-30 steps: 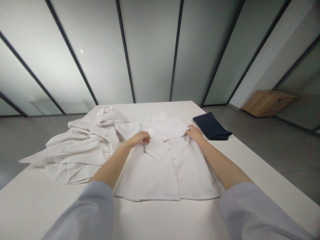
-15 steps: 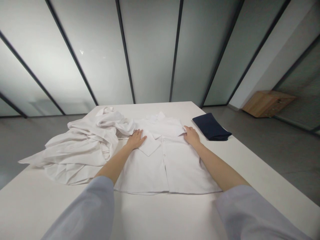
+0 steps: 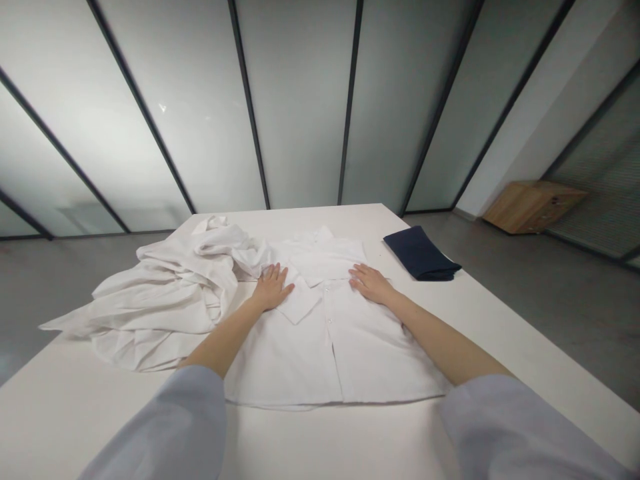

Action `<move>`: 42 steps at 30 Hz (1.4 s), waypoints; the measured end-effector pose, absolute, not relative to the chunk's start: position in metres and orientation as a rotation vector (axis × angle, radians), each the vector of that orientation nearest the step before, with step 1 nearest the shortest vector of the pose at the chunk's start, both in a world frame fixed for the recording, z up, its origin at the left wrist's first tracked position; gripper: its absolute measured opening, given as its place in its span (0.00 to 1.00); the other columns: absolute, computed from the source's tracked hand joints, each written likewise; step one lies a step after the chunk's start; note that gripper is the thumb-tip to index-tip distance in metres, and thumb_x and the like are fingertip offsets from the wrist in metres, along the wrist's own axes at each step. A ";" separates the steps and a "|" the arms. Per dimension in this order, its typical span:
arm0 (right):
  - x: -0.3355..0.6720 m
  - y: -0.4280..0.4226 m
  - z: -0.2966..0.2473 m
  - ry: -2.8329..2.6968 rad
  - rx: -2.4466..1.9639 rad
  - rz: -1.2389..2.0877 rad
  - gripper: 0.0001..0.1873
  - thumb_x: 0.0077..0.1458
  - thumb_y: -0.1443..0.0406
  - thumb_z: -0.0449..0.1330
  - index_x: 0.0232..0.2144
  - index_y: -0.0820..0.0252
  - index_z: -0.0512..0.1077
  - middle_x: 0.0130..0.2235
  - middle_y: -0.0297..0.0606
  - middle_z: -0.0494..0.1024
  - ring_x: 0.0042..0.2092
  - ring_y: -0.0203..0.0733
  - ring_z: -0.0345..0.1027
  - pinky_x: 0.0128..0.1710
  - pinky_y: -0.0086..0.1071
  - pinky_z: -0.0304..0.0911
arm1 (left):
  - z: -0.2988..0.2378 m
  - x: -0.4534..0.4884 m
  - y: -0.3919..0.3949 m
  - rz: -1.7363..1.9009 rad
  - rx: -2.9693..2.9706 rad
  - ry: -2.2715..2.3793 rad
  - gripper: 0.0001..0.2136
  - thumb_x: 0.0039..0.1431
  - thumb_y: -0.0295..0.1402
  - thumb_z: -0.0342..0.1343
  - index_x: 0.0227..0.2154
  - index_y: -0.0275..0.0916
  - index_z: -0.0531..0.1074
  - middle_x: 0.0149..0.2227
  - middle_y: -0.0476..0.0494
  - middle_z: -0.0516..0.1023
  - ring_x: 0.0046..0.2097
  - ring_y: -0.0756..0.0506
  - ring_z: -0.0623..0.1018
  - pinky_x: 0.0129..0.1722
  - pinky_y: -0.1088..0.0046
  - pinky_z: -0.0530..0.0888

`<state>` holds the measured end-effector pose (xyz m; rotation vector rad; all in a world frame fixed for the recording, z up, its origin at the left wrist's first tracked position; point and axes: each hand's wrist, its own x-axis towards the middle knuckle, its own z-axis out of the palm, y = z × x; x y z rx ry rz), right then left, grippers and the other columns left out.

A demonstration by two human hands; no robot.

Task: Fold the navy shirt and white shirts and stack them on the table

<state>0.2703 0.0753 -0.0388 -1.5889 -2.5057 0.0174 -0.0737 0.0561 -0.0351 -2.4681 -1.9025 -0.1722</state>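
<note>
Frosted glass panels (image 3: 300, 100) in thin black frames wall off the far side of the room, above a grey floor (image 3: 575, 320) and a long white table (image 3: 80, 413) that runs away from the person toward the glass. Near the table's middle, a white button-front shirt (image 3: 330, 353) lies flat with its buttons up and its collar toward the top of the frame. A squarish folded flap (image 3: 303, 300) of white cloth lies over the shirt's front, left of the button placket; whether it is a sleeve end cannot be told.

The left hand (image 3: 273, 288) rests palm down on the shirt with its fingers spread, just beside that flap. The right hand (image 3: 371, 283) lies flat on the other side of the placket, fingers loosely apart and pointing toward the collar side and the placket. Neither hand pinches the fabric. Pale blue-grey sleeves (image 3: 165, 427) cover both arms up to the forearms.

A rumpled heap of white cloth (image 3: 165, 293) sits at the upper left of the shirt, touching its edge and spilling toward the table's left side. A folded navy cloth (image 3: 421, 253) lies on the table just beyond the shirt's upper right. Farther off at the upper right, a low wooden cabinet (image 3: 533, 207) stands on the floor against the wall.
</note>
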 end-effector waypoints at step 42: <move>0.223 0.050 -0.030 -2.268 -1.966 0.145 0.29 0.62 0.52 0.47 0.61 0.57 0.61 0.66 0.44 0.56 0.67 0.56 0.43 0.63 0.50 0.37 | -0.026 -0.042 0.032 -0.112 -2.380 -2.065 0.31 0.64 0.47 0.42 0.65 0.33 0.53 0.67 0.32 0.50 0.68 0.36 0.51 0.64 0.56 0.54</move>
